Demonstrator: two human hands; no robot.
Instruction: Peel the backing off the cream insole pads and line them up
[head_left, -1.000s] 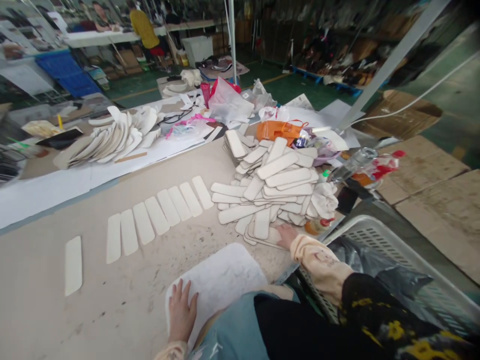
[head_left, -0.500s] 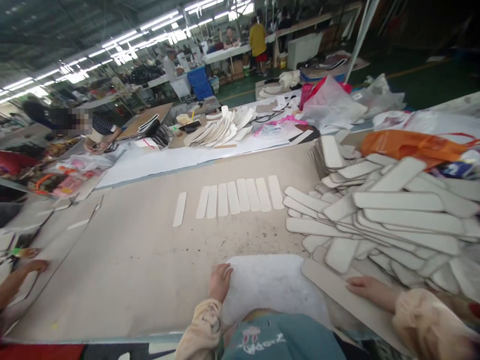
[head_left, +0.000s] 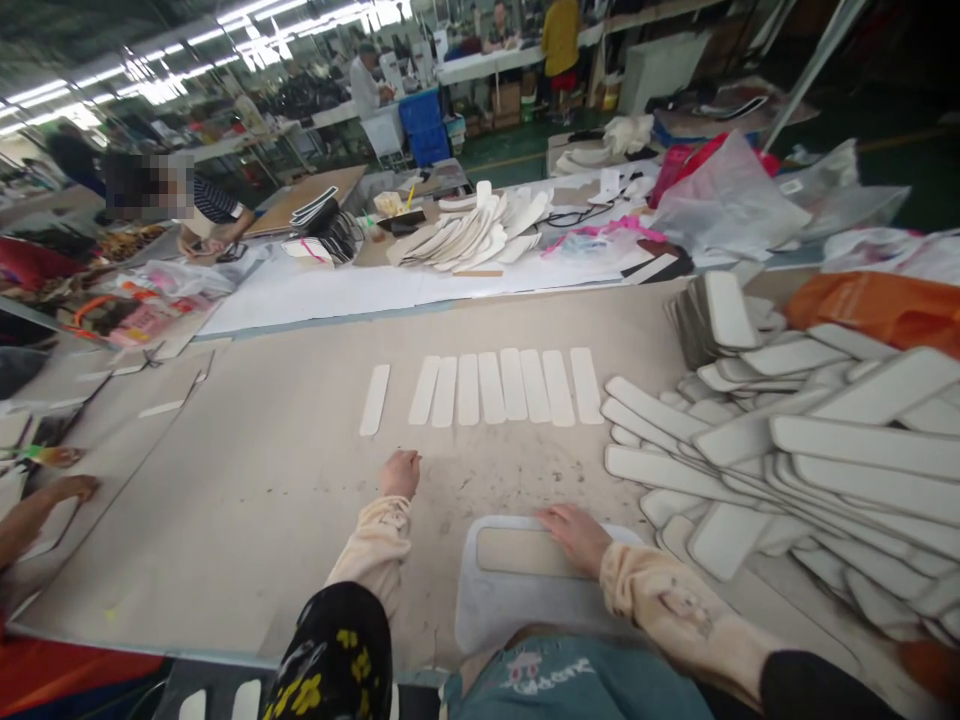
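Observation:
My right hand (head_left: pixel 574 535) lies flat, fingers stretched out, on a tan strip (head_left: pixel 517 551) that rests on a white foam pad (head_left: pixel 510 610) at the table's near edge. My left hand (head_left: pixel 400 473) is stretched forward onto the beige table top (head_left: pixel 262 500) with its fingers curled under; I cannot make out anything in it. It sits just short of a row of several white strips (head_left: pixel 499 386) laid side by side. A big loose pile of the same strips (head_left: pixel 787 440) fills the right side.
Another person's hand (head_left: pixel 52 495) rests at the table's left edge. Curved white pieces (head_left: pixel 472 235), plastic bags (head_left: pixel 720 200) and an orange bag (head_left: pixel 877 300) crowd the back. People work at benches far behind.
My right hand has brought a tan strip from beside the pile onto the white pad. My left hand has left the pad and reached forward toward the row. The view has shifted left.

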